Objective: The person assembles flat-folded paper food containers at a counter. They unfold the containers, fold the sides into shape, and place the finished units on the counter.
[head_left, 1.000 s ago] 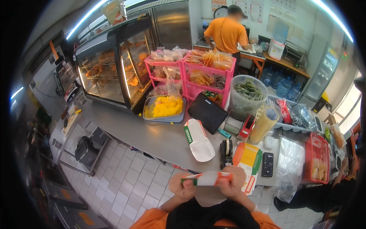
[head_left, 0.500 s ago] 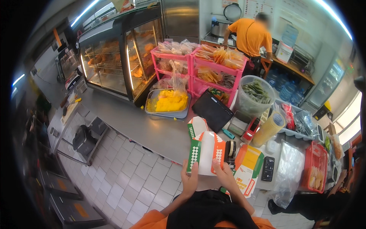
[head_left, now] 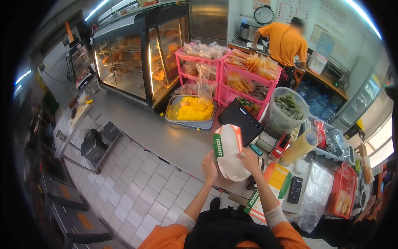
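Observation:
A paper food box [head_left: 230, 155], white inside with green and orange printed panels, is held up over the counter's front edge. Its lid stands raised at the far side, and the hollow white inside faces me. My left hand [head_left: 209, 168] is closed on the box's left side, fingers partly hidden. At the right side, my right hand [head_left: 249, 161] grips the box wall, thumb toward the inside. Flat yellow, green and white cartons [head_left: 273, 182] lie on the counter by my right forearm.
Beyond the box are a black tablet-like device [head_left: 241, 120], a tray of yellow rice [head_left: 191, 111] and pink racks [head_left: 248, 74] of packets. A heated glass cabinet [head_left: 137, 58] stands at left. To the right are a red basket [head_left: 343, 191] and tall tub [head_left: 286, 108]. A co-worker [head_left: 286, 43] stands behind.
The box has moved forward and tipped open, so its white inside shows. Both hands still hold it, farther out over the counter. The view has shifted slightly.

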Tool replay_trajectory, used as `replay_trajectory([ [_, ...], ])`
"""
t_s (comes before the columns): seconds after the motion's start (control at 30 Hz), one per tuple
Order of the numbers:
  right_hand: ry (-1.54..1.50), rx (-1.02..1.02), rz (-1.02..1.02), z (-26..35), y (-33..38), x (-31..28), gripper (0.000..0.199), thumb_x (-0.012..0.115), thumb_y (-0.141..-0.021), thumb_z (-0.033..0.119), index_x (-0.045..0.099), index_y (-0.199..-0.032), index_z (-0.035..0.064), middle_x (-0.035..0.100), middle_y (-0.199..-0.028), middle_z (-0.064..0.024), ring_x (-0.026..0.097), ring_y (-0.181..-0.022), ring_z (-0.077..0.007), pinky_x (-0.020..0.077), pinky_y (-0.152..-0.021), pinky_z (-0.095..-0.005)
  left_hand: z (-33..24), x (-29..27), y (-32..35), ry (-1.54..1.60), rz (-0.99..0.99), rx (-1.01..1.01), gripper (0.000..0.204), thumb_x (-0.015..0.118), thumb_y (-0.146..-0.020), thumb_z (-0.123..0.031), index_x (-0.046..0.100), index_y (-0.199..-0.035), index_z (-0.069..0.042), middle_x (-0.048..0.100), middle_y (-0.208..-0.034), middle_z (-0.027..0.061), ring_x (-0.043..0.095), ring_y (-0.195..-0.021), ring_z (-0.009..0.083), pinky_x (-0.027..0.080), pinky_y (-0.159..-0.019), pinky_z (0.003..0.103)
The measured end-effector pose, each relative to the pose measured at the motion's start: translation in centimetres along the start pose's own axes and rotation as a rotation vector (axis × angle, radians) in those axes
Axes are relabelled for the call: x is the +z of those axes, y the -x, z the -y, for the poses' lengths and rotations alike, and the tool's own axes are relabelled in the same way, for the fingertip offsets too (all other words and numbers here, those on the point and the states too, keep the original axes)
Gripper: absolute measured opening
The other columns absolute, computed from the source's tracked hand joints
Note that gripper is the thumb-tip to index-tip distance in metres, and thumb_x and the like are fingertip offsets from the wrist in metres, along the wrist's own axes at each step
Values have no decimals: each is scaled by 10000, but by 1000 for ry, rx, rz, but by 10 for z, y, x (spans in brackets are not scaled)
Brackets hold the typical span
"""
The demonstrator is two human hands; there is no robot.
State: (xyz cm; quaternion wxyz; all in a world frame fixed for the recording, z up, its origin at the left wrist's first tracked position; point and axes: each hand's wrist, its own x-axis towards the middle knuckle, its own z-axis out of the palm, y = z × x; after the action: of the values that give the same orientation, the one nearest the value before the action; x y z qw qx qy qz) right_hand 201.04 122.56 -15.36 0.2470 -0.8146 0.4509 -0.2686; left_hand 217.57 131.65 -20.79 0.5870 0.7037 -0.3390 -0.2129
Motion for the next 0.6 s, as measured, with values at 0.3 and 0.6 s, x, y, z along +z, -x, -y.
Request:
replay_trajectory([
  [0.3,10,155,-38,-27,-4,66,393,660,-808,152,513,-1133,-14,507,-1075,-248,543,-971,-459,454,-793,-495,48,46,-17,-179,-16,-8,441,404,-980,-393,563,-1126,-8,482,-1177,244,473,-1024,380,344,-954,441],
  [0.6,-71,-78,-237,-28,-4,71,392,666,-781,92,505,-1133,33,521,-1076,-208,502,-1009,-421,422,-848,-473,47,37,-18,-86,-5,166,287,474,-967,-254,536,-976,25,487,-1062,230,495,-953,381,398,-852,431],
])
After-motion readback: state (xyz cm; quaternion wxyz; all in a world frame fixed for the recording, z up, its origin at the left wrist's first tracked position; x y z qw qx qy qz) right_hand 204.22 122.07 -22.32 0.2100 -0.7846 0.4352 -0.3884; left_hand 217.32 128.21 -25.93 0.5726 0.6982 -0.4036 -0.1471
